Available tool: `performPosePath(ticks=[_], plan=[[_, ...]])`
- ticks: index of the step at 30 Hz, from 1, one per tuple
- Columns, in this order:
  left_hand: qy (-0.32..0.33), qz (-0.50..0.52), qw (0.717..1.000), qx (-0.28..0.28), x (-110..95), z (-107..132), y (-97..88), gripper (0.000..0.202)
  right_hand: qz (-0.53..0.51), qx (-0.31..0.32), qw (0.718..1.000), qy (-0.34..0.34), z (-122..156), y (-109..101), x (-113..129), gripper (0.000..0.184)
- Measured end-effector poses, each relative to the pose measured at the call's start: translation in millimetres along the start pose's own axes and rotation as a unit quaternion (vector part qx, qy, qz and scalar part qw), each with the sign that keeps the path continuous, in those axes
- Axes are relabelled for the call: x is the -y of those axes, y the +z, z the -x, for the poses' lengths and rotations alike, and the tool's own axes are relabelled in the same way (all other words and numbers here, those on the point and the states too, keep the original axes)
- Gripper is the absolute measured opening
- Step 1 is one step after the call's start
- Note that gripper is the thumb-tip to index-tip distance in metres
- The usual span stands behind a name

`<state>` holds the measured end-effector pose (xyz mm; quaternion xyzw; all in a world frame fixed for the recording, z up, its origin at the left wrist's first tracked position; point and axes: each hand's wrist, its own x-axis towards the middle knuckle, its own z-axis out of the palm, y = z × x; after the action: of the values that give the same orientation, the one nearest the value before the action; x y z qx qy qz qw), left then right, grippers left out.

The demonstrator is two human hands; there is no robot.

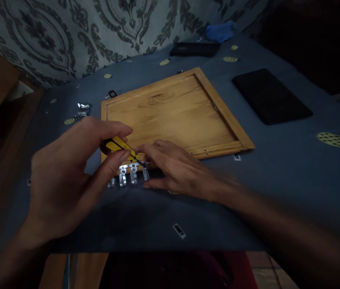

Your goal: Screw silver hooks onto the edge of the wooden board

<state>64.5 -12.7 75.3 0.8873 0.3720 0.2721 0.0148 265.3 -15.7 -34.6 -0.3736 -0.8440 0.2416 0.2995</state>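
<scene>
My left hand grips a screwdriver with a yellow and black handle between thumb and fingers. Its shaft slants down to the right, and the tip meets a silver metal hook at the near edge of a framed wooden board. The thumb and fingers of my right hand close around that hook and steady it against the edge. To its left, several similar hooks sit in a row along the same edge. The exact contact of the tip is partly hidden by my fingers.
Loose metal hooks lie on the blue patterned cloth beyond my left hand. A black tablet-like slab rests at the right. Farther back are a dark flat object and a blue cloth, near a patterned curtain.
</scene>
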Motion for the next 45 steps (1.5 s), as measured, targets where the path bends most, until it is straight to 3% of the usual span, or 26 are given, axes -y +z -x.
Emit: performPosePath(ticks=[5, 10, 18, 24, 29, 37, 42, 45], plan=[[0.08, -0.049, 0.995, 0.017, 6.4, -1.7, 1.1, 0.016, 0.001, -0.001, 1.0, -0.003, -0.3, -0.6, 0.4, 0.057], [0.13, -0.13, 0.982, -0.036, 12.2, -1.2, 9.3, 0.018, 0.01, 0.013, 1.0, 0.021, -0.2, -1.6, 1.9, 0.055], [0.079, -0.08, 0.993, -0.022, 5.4, -0.1, 9.0, 0.021, 0.015, 0.012, 1.0, 0.012, -1.4, 0.0, 1.3, 0.057], [0.002, -0.001, 0.999, -0.039, 4.0, 0.9, 3.2, 0.028, 0.017, 0.02, 0.999, 0.02, -1.0, -2.0, 2.1, 0.055], [-0.023, 0.039, 0.999, -0.015, 2.9, -0.2, 2.9, 0.026, 0.013, 0.024, 0.999, 0.026, -1.3, -2.3, 2.6, 0.056], [0.104, -0.079, 0.991, -0.017, 13.7, -2.9, 8.4, 0.022, 0.008, 0.011, 1.0, 0.014, -0.5, 0.0, 0.7, 0.058], [0.075, -0.042, 0.996, -0.004, 11.3, -1.7, 6.5, 0.022, 0.007, 0.016, 1.0, 0.021, -0.9, -0.3, 0.6, 0.057], [0.024, -0.014, 1.0, -0.006, 8.8, 0.6, 5.2, 0.027, 0.004, 0.019, 0.999, 0.027, -1.5, -0.1, 1.5, 0.057]])
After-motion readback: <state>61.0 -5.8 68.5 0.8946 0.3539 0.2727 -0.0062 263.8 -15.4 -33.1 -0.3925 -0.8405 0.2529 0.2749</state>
